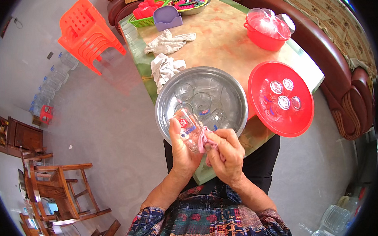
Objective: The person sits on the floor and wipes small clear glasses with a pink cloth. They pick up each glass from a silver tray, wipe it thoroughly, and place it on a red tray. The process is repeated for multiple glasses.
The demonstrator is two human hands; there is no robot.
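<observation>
My left hand [181, 150] grips a clear drinking glass [186, 126] that bears a red emblem and blue writing. It is tilted over the near rim of a round steel basin [235, 84]. A bunched pink cloth [205, 141] is pinched in my right hand [227, 154], against the glass or right beside it. Several more glasses lie in the basin, among them an upright glass [202, 101] and a glass on its side [217, 117]. To the right, a red plastic basin [303, 119] holds several upturned glasses [284, 102].
Two crumpled white cloths [170, 43] lie beyond the steel basin. Farther back are a green basket [140, 22] with red cups, a purple plastic holder [169, 22] and a red lidded tub [264, 40] with clear bowls on top. Stacked orange chairs [87, 37] stand left of the table.
</observation>
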